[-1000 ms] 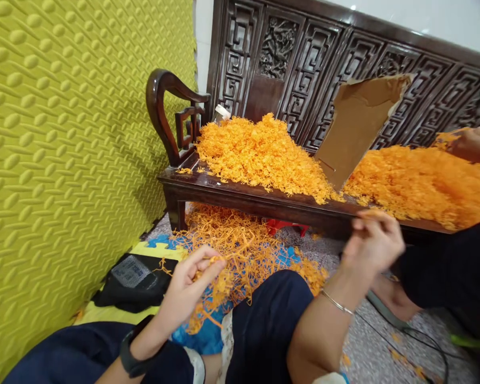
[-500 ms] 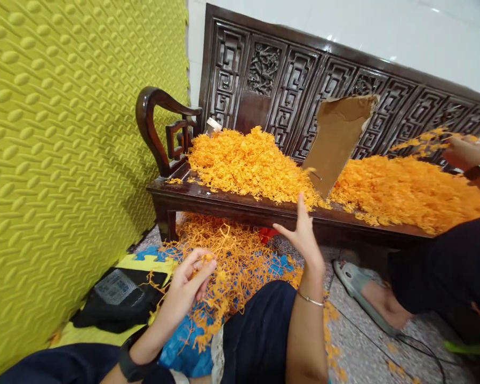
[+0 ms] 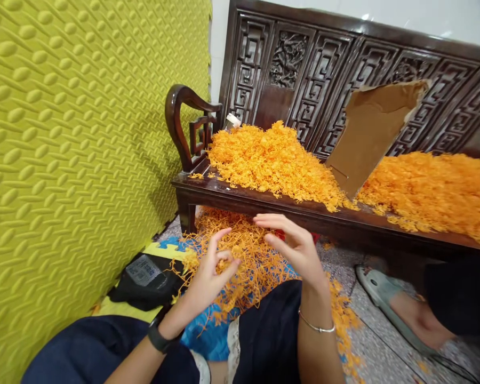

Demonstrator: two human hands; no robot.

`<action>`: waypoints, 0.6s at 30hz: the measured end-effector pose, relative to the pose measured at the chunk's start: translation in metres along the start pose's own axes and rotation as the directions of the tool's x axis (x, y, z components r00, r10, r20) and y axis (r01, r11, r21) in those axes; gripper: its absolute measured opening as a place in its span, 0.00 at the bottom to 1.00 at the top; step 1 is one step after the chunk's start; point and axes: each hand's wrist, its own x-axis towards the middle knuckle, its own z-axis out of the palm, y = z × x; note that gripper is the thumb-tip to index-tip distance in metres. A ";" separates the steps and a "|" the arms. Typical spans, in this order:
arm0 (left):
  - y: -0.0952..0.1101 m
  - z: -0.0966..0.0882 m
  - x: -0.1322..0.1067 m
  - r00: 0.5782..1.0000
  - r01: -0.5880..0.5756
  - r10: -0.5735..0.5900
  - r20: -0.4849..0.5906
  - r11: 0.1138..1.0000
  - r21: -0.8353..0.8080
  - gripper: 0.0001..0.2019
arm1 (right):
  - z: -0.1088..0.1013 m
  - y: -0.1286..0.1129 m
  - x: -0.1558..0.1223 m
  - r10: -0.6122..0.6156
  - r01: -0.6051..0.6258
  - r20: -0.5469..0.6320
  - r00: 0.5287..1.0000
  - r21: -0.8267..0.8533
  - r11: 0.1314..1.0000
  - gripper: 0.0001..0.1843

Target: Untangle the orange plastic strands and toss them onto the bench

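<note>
Orange behind it, L hand (image 3: 212,274) grip: index up off thumb, others curled; can't tell if pinching. R hand (image 3: 300,253) grip: spread, empty. Strand tangle (image 3: 260,274) lies below, btwn both, L nearer; no single axis. Worktop (image 3: 208,185) beyond: 2 orange heaps (image 3: 272,162), cardboard (image 3: 374,128) btwn; white-capped container (image 3: 232,122), contents n/v.

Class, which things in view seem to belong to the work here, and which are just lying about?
Probably belong:
- tangled orange strands near the left hand and right hand
- two orange heaps on the bench
- cardboard sheet between heaps

Probably just lying about:
- black bag-like item
- white-topped container behind the left heap
</note>
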 end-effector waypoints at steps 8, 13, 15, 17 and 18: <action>0.000 -0.014 -0.002 0.992 -0.107 0.087 0.090 0.965 0.240 0.34 | 0.025 0.000 0.001 0.047 0.015 0.361 0.931 -0.166 0.986 0.08; 0.006 -0.011 -0.001 0.982 -0.167 0.128 0.138 0.932 0.321 0.14 | 0.025 0.004 0.004 0.150 -0.154 0.038 0.988 0.128 0.980 0.06; 0.007 -0.008 -0.002 0.979 -0.182 0.143 0.147 0.936 0.302 0.11 | 0.030 0.008 0.003 0.257 -0.209 -0.133 0.957 0.299 0.931 0.06; 0.008 -0.006 -0.004 0.979 -0.179 0.143 0.145 0.944 0.278 0.12 | 0.030 0.016 0.000 0.327 -0.201 -0.264 0.908 0.411 0.889 0.06; 0.008 -0.006 -0.005 0.981 -0.171 0.136 0.141 0.946 0.277 0.12 | 0.027 0.021 -0.001 0.325 -0.177 -0.319 0.890 0.415 0.892 0.06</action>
